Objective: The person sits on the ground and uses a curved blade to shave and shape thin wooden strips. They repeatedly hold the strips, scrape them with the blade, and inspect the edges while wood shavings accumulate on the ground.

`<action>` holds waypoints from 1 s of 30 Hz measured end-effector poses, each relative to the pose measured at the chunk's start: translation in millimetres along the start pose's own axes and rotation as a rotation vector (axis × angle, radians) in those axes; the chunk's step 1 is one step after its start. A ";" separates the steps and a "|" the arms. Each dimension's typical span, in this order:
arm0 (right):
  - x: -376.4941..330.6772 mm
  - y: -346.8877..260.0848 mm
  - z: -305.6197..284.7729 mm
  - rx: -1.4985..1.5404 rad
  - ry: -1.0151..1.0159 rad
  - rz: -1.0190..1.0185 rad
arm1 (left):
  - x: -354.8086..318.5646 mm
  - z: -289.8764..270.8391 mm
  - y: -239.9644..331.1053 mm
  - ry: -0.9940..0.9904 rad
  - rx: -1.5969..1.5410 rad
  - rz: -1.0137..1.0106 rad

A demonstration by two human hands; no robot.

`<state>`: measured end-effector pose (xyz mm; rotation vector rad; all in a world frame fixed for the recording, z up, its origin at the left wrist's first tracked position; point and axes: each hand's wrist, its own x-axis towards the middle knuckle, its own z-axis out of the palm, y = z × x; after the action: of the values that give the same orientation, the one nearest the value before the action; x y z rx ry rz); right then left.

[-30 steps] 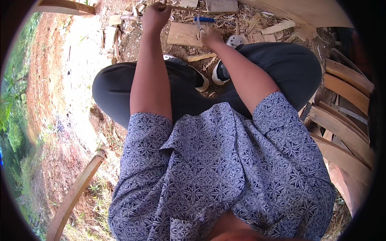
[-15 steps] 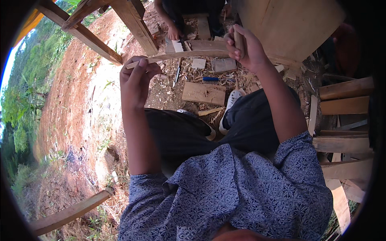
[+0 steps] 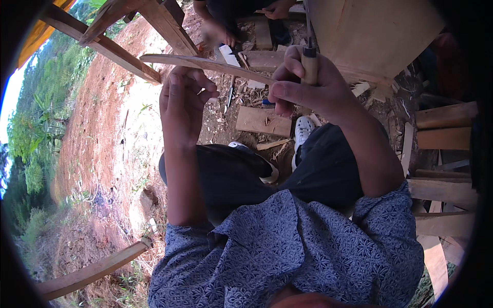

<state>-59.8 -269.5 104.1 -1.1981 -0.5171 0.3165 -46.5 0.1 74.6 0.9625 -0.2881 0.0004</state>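
Note:
My right hand (image 3: pixel 313 84) is closed around the wooden handle (image 3: pixel 309 66) of a narrow-bladed tool, its metal blade pointing up and away. The same hand pinches the right end of a long, thin wooden strip (image 3: pixel 221 66) between thumb and fingers. The strip slants up to the left, over my left hand (image 3: pixel 186 100). Loosely curled and apart, the left fingers are just below the strip; whether they touch it is unclear. On the ground beyond lie a knife (image 3: pixel 230 94) and a flat wooden board (image 3: pixel 263 121) among shavings.
At the far side a co-worker's hands (image 3: pixel 280 9) show beside a pale flat piece (image 3: pixel 229 55). A large plywood panel (image 3: pixel 375 36) stands at upper right. Stacked planks (image 3: pixel 444 133) line the right; a timber frame (image 3: pixel 174 31) rises upper left. A blue-handled item (image 3: pixel 267 101) lies partly hidden.
My left fingers have let go of the strip, and its left end has risen. My right hand has come nearer and left, now pinching the strip; the tool's blade has come into sight.

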 end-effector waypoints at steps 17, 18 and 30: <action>7.8 49.6 -21.1 -0.423 0.313 0.157 | 10.8 40.0 -68.1 -0.143 0.430 -0.130; 8.5 49.0 -22.5 -0.464 0.319 0.199 | 10.4 38.0 -71.1 -0.086 0.329 -0.170; 23.9 53.2 -18.3 -0.461 0.345 0.193 | 2.0 8.7 -71.4 0.022 0.164 -0.319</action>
<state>-27.9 -254.1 54.3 -1.7168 -0.1734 0.1498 -37.5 -48.3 22.0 1.1623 -0.1132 -0.2601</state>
